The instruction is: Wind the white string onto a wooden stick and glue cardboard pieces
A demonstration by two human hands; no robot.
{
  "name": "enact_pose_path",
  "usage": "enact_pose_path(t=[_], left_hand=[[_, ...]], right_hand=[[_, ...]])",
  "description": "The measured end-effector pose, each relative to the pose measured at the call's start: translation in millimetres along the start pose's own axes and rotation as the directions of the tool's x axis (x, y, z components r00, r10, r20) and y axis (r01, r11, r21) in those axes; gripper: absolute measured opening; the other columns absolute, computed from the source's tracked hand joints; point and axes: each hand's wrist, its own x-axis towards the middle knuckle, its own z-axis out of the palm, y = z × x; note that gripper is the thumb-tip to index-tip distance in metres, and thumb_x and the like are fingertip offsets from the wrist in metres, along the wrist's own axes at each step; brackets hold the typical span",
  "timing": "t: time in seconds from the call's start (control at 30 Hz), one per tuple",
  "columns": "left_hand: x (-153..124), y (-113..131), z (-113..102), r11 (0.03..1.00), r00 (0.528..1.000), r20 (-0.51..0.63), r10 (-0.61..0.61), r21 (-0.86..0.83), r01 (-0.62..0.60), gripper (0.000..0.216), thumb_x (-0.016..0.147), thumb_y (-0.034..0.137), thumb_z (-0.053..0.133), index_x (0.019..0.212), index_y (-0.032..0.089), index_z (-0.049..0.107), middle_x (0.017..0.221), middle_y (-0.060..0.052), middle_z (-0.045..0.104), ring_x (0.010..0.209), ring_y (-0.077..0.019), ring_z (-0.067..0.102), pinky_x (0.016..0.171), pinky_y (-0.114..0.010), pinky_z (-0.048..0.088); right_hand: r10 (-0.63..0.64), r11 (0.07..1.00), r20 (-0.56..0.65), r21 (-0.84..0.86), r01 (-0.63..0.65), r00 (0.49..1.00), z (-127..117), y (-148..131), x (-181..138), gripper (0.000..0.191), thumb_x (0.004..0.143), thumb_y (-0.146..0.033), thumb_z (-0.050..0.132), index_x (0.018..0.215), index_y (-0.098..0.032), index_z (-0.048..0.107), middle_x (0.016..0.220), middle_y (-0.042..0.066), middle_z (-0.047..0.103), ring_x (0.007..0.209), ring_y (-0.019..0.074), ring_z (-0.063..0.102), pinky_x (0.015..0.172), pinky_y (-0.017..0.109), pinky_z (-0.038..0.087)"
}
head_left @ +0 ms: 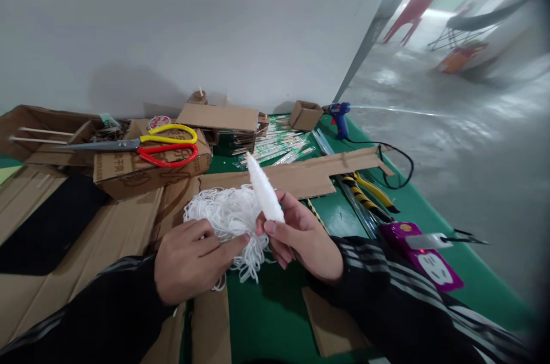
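Centre frame, right hand [307, 238] clasps a white spool [265, 195]; left hand [193, 258] pinches loose string [223, 212] beside it; winding seemingly underway, needing steady tension.

Head view, down onto near table [275, 306]

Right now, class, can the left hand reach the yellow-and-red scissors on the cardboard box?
Probably yes: the yellow-and-red metal scissors lie uncovered on the brown cardboard box beyond the left hand, nothing between, though it pinches loose white string.

Black jacket sleeves [399, 301], pale grey stripes
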Motion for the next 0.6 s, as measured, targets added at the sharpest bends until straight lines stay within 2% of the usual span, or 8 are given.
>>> enact_pose_path(t=[0.1, 0.23, 0.3, 0.37, 0.47, 0.6], left_hand=[[0.8, 0.7, 1.9, 0.998, 0.999, 0.04, -0.029, 0.05, 0.027, 0.033, 0.085, 0.011, 0.058, 0.114, 0.025, 0.061, 0.059, 0.003, 0.064, 0.056, -0.0156, 0.053, 0.054, -0.029, 0.039], [4.3, 1.4, 3.8, 0.997, 0.997, 0.07, -0.038, 0.068, 0.033, 0.02, 0.083, 0.013, 0.06, 0.098, 0.025, 0.067, 0.057, 0.002, 0.059, 0.06, -0.0166, 0.052, 0.056, -0.03, 0.039], [5.4, 2.8, 4.2, 0.999, 0.997, 0.06, -0.037, 0.022, 0.036, 0.014, 0.082, 0.014, 0.061, 0.09, 0.023, 0.067, 0.065, 0.0, 0.062, 0.066, -0.0175, 0.053, 0.06, -0.03, 0.042], [5.4, 4.8, 4.3, 0.998, 0.999, -0.005, -0.051, -0.023, 0.051, 0.012, 0.081, 0.012, 0.062, 0.085, 0.023, 0.065, 0.076, -0.001, 0.067, 0.074, -0.0184, 0.054, 0.069, -0.031, 0.044], [3.8, 7.3, 5.2, 0.998, 0.996, -0.081, -0.028, -0.06, 0.023, 0.014, 0.081, 0.009, 0.064, 0.088, 0.022, 0.063, 0.09, -0.001, 0.072, 0.085, -0.019, 0.056, 0.079, -0.033, 0.044], [2.1, 8.0, 9.8, 0.984, 0.997, -0.063, 0.051, -0.167, -0.061, 0.011, 0.081, 0.01, 0.065, 0.084, 0.019, 0.059, 0.099, -0.001, 0.074, 0.091, -0.0163, 0.061, 0.08, -0.031, 0.044]], right_hand=[[0.008, 0.999, 0.033, -0.04, -0.007, 0.999, 0.8, 1.2, -1.4, 0.034, 0.083, -0.031, 0.066, 0.098, -0.024, 0.036, 0.079, -0.004, 0.065, 0.033, 0.0006, 0.04, 0.032, 0.014, 0.039], [0.001, 0.997, 0.036, -0.078, 0.002, 0.999, 1.6, 3.2, -2.9, 0.034, 0.085, -0.034, 0.064, 0.099, -0.025, 0.034, 0.083, -0.003, 0.065, 0.033, 0.0009, 0.041, 0.032, 0.015, 0.038], [-0.027, 0.994, 0.017, -0.104, 0.028, 1.0, 2.2, 4.0, -3.5, 0.032, 0.087, -0.035, 0.062, 0.101, -0.025, 0.035, 0.088, -0.002, 0.065, 0.033, 0.0007, 0.041, 0.032, 0.015, 0.038], [-0.047, 0.989, -0.007, -0.137, 0.046, 0.999, 3.0, 4.5, -4.0, 0.029, 0.089, -0.035, 0.059, 0.103, -0.025, 0.036, 0.092, -0.001, 0.064, 0.035, 0.0003, 0.04, 0.032, 0.015, 0.039], [-0.067, 0.987, -0.045, -0.152, 0.059, 0.997, 3.8, 5.2, -4.3, 0.026, 0.09, -0.036, 0.057, 0.103, -0.025, 0.037, 0.094, -0.002, 0.061, 0.036, -0.0004, 0.038, 0.032, 0.014, 0.039], [-0.073, 0.988, -0.08, -0.144, 0.061, 0.994, 2.4, 7.6, -3.5, 0.027, 0.089, -0.035, 0.058, 0.104, -0.025, 0.037, 0.085, -0.005, 0.059, 0.035, -0.0001, 0.037, 0.032, 0.013, 0.038]])
